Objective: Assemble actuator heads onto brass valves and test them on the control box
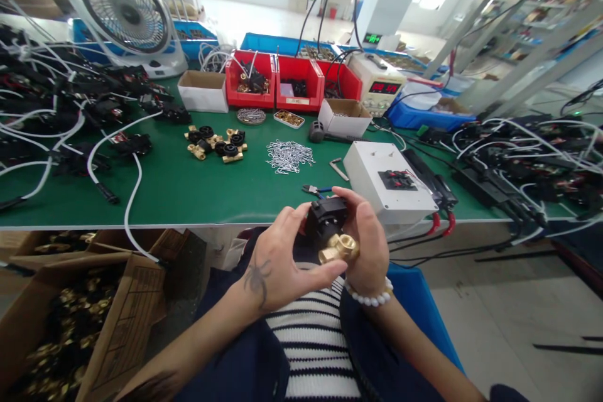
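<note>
Both hands hold one small valve point(330, 229) in front of my chest, just below the table's front edge. It has a black plastic top and a brass threaded body point(340, 247). My left hand point(277, 260) grips it from the left with thumb and fingers round the black part. My right hand point(365, 245), with a white bead bracelet at the wrist, wraps it from the right and behind. More of the same brass-and-black valves point(217, 143) lie in a group on the green table point(188, 191).
A pile of metal clips point(288, 156), small pliers point(315, 189), a white test box point(386, 181), red bins point(292, 83), cardboard boxes, a fan point(123, 9) and a power supply point(380, 83) are on the table. Wired black assemblies crowd both sides. Boxes of brass parts point(61, 320) stand lower left.
</note>
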### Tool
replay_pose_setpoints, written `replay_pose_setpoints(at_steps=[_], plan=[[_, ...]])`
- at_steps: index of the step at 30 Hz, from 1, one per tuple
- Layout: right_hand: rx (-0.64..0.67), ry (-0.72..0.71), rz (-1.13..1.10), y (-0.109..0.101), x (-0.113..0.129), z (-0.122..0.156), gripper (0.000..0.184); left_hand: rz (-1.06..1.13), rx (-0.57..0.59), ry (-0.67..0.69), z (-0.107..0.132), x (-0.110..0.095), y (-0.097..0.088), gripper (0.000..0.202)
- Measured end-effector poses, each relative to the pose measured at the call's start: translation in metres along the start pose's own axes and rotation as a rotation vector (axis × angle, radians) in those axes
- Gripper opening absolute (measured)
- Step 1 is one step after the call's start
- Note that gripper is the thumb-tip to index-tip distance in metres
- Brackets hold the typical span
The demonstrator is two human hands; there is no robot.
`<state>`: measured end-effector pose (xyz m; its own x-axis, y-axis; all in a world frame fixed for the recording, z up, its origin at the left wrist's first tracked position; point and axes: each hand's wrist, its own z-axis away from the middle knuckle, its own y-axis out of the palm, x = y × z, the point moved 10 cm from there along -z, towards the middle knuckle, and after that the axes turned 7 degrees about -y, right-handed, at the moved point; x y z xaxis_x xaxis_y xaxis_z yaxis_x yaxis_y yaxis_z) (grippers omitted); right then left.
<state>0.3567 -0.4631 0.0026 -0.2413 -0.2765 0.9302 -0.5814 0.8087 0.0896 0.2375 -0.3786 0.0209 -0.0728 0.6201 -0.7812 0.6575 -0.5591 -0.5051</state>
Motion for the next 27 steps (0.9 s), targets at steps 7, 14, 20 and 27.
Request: replay_pose_setpoints(at_steps=[7,14,20,27], plan=[[-0.067,0.054,-0.013,0.006,-0.022,-0.008,0.041,0.136,0.089,-0.223,0.001,0.024,0.014,0.067],[0.173,-0.110,0.330,0.045,-0.030,-0.043,0.044,0.167,-0.106,-0.289,-0.006,0.058,-0.003,0.056],[0.423,0.007,0.942,0.071,-0.086,-0.116,0.022,0.113,-0.181,-0.402,-0.016,0.097,-0.016,0.062],[0.553,0.138,1.040,0.084,-0.122,-0.141,0.015,0.095,-0.145,-0.377,-0.015,0.088,-0.013,0.065]])
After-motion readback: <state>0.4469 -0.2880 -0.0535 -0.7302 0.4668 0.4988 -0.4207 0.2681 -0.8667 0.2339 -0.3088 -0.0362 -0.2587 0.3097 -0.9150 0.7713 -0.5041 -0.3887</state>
